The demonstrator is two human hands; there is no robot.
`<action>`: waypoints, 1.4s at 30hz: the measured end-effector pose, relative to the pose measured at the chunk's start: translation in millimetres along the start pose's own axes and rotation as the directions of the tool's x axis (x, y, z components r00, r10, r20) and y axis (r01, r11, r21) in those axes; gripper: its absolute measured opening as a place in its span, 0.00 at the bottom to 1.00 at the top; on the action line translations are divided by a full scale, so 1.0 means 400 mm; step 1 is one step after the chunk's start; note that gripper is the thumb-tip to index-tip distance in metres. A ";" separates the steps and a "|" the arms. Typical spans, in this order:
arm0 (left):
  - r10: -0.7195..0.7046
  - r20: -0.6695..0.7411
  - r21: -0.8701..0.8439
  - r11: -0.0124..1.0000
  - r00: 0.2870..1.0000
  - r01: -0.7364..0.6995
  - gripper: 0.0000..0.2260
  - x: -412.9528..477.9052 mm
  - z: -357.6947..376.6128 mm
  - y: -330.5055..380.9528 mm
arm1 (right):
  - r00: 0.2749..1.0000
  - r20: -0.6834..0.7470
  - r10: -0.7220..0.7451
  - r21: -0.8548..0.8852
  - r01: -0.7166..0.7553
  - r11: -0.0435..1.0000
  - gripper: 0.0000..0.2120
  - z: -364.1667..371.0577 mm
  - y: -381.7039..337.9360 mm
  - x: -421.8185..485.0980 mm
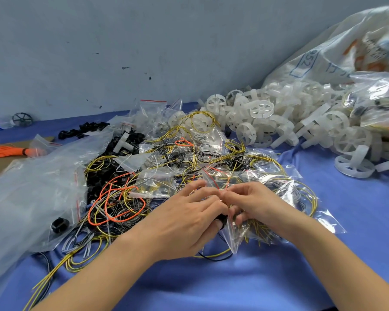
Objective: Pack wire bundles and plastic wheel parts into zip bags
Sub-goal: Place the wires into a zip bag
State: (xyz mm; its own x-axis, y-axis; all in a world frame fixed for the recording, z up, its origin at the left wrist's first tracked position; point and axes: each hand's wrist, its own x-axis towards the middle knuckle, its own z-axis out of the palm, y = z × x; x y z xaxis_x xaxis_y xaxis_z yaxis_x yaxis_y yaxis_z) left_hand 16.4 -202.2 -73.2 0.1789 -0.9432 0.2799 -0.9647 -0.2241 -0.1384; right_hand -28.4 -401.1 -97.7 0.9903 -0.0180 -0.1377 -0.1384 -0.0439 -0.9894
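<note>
Head view: both hands met over a clear zip bag [231,230] near the front of the blue worktop [245,283]. Left hand [189,221] curled round a small black part [220,218] at the bag's mouth; right hand [254,203] pinched the bag. Judged step: filling. Next would come sealing the strip. White plastic wheels [279,122] lay heaped well apart, at rear right.

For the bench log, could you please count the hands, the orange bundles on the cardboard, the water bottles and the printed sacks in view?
Hands: 2, left hand and right hand, pinching the zip bag
Orange bundle: 1
Water bottle: 1
Printed sack: 1
Total: 5
</note>
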 end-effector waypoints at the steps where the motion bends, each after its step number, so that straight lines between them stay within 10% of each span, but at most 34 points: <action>1: 0.010 0.007 -0.023 1.000 1.000 -0.010 0.09 0.001 -0.001 0.001 | 1.000 -0.002 -0.003 -0.004 0.003 1.000 0.09 -0.001 0.001 0.000; 9: -0.059 0.036 -0.070 0.996 0.998 0.062 0.08 -0.002 0.007 0.002 | 0.992 -0.118 -0.035 -0.027 0.032 0.999 0.09 -0.006 0.002 0.000; 20: -0.120 0.100 -0.210 0.968 0.988 0.139 0.09 -0.026 0.006 -0.016 | 0.953 -0.206 -0.222 -0.689 0.020 0.724 0.15 0.045 -0.004 -0.014; 30: -0.251 0.074 -0.334 0.906 0.965 0.261 0.07 0.020 0.021 -0.006 | 0.831 -0.304 -0.466 -0.592 0.218 0.776 0.08 0.060 -0.065 -0.042; 35: -0.469 0.177 -0.721 0.536 0.865 0.439 0.10 0.074 -0.013 0.008 | 0.719 -0.231 -0.656 -0.770 0.278 0.575 0.10 0.095 -0.085 -0.054; 42: -0.793 0.290 -0.937 -0.121 0.535 0.328 0.12 0.061 -0.061 -0.042 | 0.937 -0.229 -0.263 -0.293 0.191 0.937 0.11 0.059 -0.079 -0.027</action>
State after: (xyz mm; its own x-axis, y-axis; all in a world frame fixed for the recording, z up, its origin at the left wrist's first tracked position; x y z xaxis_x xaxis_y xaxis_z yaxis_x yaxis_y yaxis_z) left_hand 32.4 -215.6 -40.9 0.9172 -0.3981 -0.0158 -0.0053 -0.0519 0.9986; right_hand -34.3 -375.8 -66.1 0.9618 -0.2342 0.1415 0.0561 -0.3374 -0.9397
